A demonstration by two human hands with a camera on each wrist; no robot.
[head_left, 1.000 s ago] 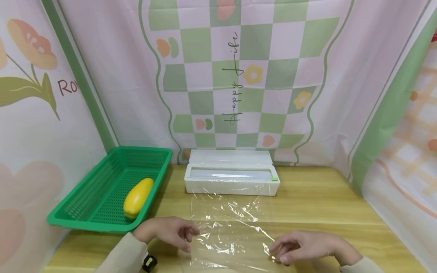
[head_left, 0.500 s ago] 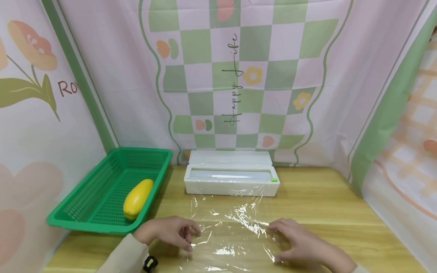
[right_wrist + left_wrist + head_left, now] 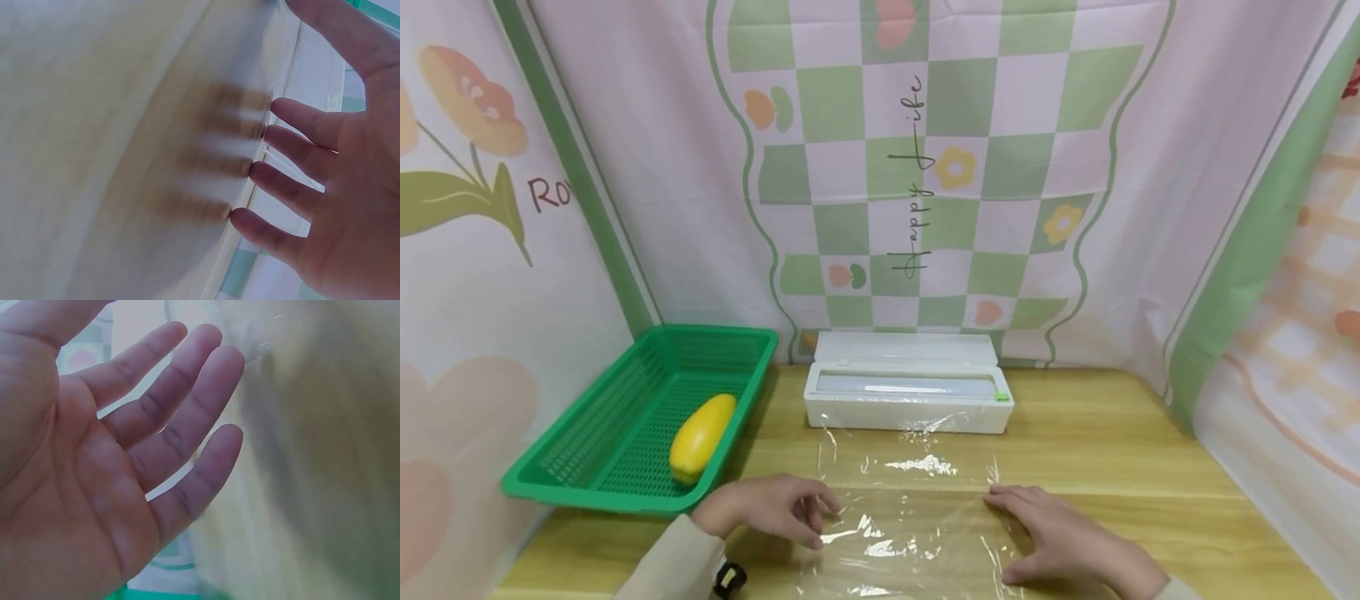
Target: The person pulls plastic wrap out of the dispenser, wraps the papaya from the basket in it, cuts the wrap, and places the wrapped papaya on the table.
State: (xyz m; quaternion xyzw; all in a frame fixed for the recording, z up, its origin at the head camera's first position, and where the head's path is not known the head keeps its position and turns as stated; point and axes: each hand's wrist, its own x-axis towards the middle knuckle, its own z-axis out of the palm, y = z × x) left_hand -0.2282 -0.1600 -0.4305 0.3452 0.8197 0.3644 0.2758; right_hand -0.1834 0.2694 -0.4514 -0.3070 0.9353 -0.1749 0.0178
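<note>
A sheet of clear plastic wrap (image 3: 917, 517) stretches over the wooden table from a white wrap dispenser box (image 3: 910, 414) toward the near edge. My left hand (image 3: 771, 510) is at the sheet's left edge, thumb and fingers spread apart and loosely bent. In the left wrist view that hand (image 3: 125, 450) shows a bare palm with nothing in it. On the sheet's right edge, my right hand (image 3: 1060, 537) rests its fingertips, palm down. The right wrist view shows this hand (image 3: 337, 169) with fingers spread and tips down at the surface.
A green basket (image 3: 602, 500) stands at the left, a yellow oblong fruit (image 3: 703, 439) inside it. The dispenser's lid (image 3: 906, 348) is raised, with a small green slider (image 3: 1002, 397) at its right end. A patterned curtain (image 3: 1075, 92) closes off the back and sides.
My right hand has gone from loosely curled fingers to spread ones, with its fingertips further forward on the wrap's right edge. The wrap's glints have shifted. My left hand has barely moved.
</note>
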